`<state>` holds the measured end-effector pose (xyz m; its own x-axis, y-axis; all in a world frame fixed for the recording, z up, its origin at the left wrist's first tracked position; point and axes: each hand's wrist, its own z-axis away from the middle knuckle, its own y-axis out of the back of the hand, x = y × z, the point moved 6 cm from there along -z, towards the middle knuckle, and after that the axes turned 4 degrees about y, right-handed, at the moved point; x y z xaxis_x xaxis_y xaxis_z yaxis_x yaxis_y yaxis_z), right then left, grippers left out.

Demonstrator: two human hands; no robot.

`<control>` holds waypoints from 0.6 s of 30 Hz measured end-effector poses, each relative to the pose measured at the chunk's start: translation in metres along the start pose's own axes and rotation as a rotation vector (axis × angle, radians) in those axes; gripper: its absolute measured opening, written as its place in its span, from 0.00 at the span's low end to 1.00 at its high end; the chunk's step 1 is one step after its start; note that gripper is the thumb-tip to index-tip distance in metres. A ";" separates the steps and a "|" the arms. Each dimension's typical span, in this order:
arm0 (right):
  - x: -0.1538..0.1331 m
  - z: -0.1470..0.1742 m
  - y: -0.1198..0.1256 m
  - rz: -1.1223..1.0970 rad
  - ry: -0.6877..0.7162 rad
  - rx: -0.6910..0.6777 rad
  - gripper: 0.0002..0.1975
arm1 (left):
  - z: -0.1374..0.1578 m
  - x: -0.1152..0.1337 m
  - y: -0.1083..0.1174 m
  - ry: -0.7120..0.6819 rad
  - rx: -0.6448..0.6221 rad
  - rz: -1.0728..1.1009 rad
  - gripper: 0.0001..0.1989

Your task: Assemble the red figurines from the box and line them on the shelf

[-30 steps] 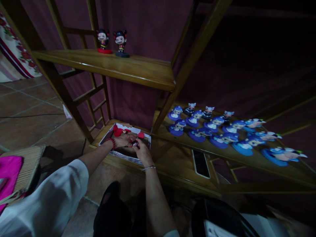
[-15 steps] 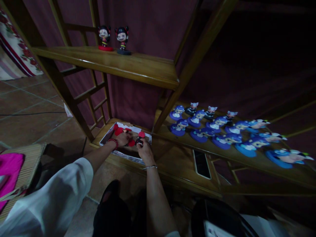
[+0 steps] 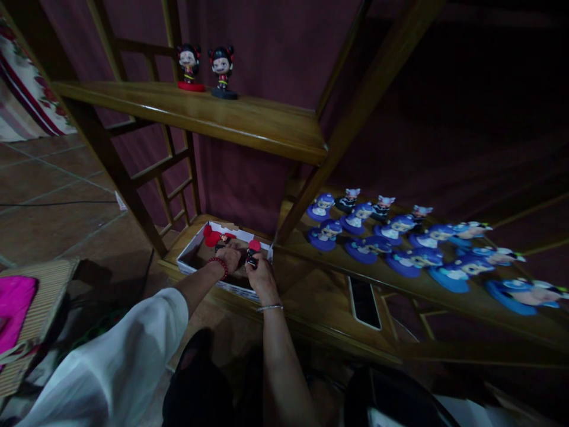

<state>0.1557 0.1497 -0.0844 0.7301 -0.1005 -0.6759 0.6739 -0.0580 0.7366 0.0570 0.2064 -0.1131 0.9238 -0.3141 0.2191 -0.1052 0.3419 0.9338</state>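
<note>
A shallow white cardboard box (image 3: pixel 190 242) sits on the low wooden ledge with red-based figurines (image 3: pixel 213 236) lying inside at its left end. Both hands reach into it. My right hand (image 3: pixel 261 276) is closed on a small black-haired figurine (image 3: pixel 251 259) whose round red base points away from me. Just left of it, my left hand (image 3: pixel 229 258), with a red bead bracelet at the wrist, has its fingers curled down into the box. What those fingers hold, if anything, is hidden behind the hand.
Two black-haired figurines (image 3: pixel 222 68) stand on the upper shelf (image 3: pixel 191 118). Rows of blue-based figurines (image 3: pixel 326 232) fill the shelf to the right. A phone (image 3: pixel 364 302) lies on the ledge below them. Wooden posts (image 3: pixel 347 112) frame the shelves.
My left hand has shifted right and slightly down, closer to my right hand, and a red base beside it is now covered. My right hand still holds its figurine.
</note>
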 end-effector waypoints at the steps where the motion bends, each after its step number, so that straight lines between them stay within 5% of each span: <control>1: 0.000 0.000 0.000 0.003 -0.001 -0.005 0.14 | 0.001 0.000 0.001 0.018 0.009 0.001 0.17; 18: -0.003 0.003 -0.019 0.112 0.060 -0.158 0.16 | 0.011 -0.004 0.001 0.037 0.048 0.048 0.21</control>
<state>0.1404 0.1478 -0.0963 0.8038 -0.0383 -0.5937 0.5940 0.1076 0.7972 0.0496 0.1983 -0.1097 0.9301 -0.2656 0.2539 -0.1659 0.3129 0.9352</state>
